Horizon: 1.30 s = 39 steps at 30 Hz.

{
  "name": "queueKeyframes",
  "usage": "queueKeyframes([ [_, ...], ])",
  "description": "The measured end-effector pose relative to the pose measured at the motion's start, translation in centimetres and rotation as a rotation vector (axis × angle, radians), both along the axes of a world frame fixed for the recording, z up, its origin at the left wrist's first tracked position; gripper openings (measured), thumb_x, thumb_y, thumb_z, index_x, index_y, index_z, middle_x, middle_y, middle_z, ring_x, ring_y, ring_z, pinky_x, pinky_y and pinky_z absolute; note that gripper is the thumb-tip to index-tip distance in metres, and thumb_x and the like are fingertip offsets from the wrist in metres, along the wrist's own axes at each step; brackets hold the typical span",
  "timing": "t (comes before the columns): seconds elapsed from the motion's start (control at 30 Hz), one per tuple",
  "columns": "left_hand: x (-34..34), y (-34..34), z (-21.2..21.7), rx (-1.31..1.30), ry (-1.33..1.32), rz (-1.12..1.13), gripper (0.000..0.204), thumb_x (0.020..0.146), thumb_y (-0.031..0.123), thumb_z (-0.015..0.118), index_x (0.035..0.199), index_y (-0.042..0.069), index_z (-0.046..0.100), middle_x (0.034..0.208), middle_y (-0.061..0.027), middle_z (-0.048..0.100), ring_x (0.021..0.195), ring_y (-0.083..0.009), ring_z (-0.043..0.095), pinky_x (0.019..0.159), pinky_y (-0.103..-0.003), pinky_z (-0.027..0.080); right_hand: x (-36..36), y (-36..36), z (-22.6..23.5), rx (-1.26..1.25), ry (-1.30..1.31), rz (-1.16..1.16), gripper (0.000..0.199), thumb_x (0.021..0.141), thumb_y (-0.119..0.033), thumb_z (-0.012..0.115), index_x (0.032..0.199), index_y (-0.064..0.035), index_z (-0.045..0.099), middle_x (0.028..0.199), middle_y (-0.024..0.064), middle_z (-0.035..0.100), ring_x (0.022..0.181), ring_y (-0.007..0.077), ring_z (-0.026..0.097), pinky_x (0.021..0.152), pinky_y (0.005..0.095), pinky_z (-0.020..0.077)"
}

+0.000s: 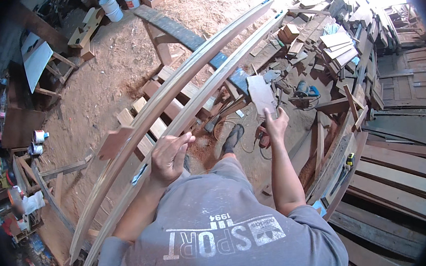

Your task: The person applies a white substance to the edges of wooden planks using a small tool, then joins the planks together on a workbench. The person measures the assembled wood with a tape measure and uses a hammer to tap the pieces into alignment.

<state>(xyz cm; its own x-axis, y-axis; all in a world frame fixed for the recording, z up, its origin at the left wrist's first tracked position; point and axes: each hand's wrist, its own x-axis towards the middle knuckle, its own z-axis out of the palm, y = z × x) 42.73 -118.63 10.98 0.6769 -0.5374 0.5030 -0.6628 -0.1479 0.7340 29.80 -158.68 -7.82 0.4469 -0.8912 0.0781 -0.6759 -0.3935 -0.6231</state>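
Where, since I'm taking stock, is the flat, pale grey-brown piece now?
In the head view, right of centre: the flat, pale grey-brown piece is in the right hand, appearing beside the near end of the blue-grey wooden plank.

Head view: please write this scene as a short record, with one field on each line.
Left hand: fingers loosely bent, by the nearer beam; contact unclear
Right hand: holds a flat board by its near end
Beams: two, long, side by side, crossing above a plank
Right side: wood pile, blue tool, yellow tape measure
Floor: brown, littered
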Motion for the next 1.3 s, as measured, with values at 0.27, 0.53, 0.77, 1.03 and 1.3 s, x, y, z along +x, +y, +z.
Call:
queueKeyframes([
  [0.27,0.5,-17.2,-3.2,0.141,0.215,-0.062,0.014,0.088,0.016,0.09,0.092,0.004,0.084,0.083,-0.0093,0.081,0.077,-0.0264,0.076,0.077,-0.037,0.059,1.7,-1.6,2.7,-0.076,0.225,0.413,0.097,0.082,-0.046,0.093,0.159,-0.005,0.049,0.155,0.0216,0.051,0.143,0.043,0.048,0.118,0.0561,0.0422],
  [0.53,2.1,-23.5,-3.5,0.277,0.297,-0.161,0.015,0.092,0.018,0.089,0.097,0.005,0.084,0.092,-0.0103,0.082,0.083,-0.0245,0.076,0.078,-0.038,0.059,-1.4,-8.7,4.0,0.519,-0.121,0.416,0.074,0.087,-0.038,0.091,0.147,-0.0027,0.067,0.124,0.0176,0.072,0.115,0.0323,0.071,0.1,0.0414,0.0569],
  [0.77,3.8,-26.4,-2.6,0.263,0.643,-0.211,0.042,0.101,0.032,0.082,0.132,0.003,0.076,0.122,-0.0116,0.081,0.115,-0.0214,0.075,0.1,-0.037,0.059,-2.0,-12.2,9.9,1.909,-0.837,0.204,0.085,0.102,-0.075,0.06,0.145,-0.0023,0.061,0.108,0.0198,0.075,0.08,0.0214,0.072,0.092,0.0488,0.0631],
  [1.03,5.2,-30.3,-0.7,-0.189,1.133,-0.428,0.057,0.107,0.036,0.076,0.146,-0.003,0.062,0.13,-0.0096,0.072,0.115,-0.0155,0.07,0.104,-0.034,0.055,-2.0,-7.9,13.0,2.153,-0.992,0.36,0.11,0.091,-0.098,0.045,0.152,-0.0064,0.059,0.108,0.029,0.075,0.064,0.0223,0.066,0.089,0.0517,0.0628],
  [1.3,3.6,-30.6,-3.3,-0.379,1.225,-0.224,0.025,0.105,0.012,0.075,0.126,-0.001,0.073,0.11,-0.0017,0.076,0.098,-0.0067,0.067,0.091,-0.026,0.056,-2.1,-6.6,12.6,1.937,-0.993,0.517,0.084,0.1,-0.077,0.062,0.157,-0.0166,0.049,0.13,0.0098,0.065,0.099,0.0226,0.069,0.103,0.057,0.0562],
])
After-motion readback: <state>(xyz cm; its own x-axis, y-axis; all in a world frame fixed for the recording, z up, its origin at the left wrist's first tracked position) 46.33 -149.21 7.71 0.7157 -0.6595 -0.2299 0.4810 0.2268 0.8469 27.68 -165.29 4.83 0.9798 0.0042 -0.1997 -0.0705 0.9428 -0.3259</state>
